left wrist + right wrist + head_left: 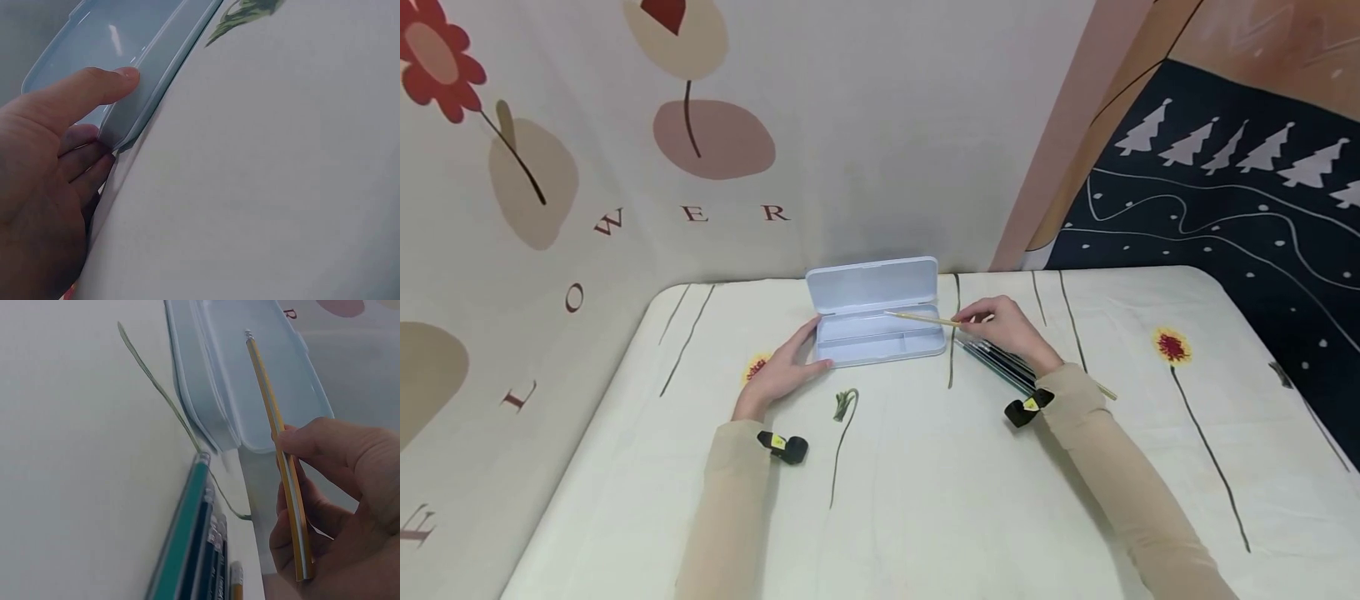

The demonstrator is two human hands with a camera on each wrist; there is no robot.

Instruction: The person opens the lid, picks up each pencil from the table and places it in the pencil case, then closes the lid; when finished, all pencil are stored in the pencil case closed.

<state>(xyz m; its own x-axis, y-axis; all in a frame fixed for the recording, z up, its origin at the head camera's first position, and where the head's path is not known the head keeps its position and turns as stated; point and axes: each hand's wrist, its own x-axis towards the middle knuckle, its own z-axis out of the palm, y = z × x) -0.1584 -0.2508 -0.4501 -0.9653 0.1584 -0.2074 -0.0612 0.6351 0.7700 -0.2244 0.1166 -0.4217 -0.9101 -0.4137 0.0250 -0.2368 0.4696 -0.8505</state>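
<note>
A pale blue pencil case (880, 340) lies with its lid (872, 287) raised at the back of the table. My left hand (784, 375) holds its left end, the thumb on the front edge and the fingers around the corner; in the left wrist view the thumb (122, 81) presses on the rim. Between thumb and fingers, my right hand (1003, 325) pinches a yellow pencil (275, 419) with a silver stripe. Its metal-capped end points left over the case. Under the right hand, several dark and green pencils (1000, 362) lie side by side on the cloth.
Beside the dark pencils, another yellow pencil (236, 584) shows in the right wrist view. The white tablecloth (925, 500) is printed with flowers and stems. A patterned fabric wall (880, 150) rises right behind the case, and a dark tree-printed cloth (1225, 208) hangs at right.
</note>
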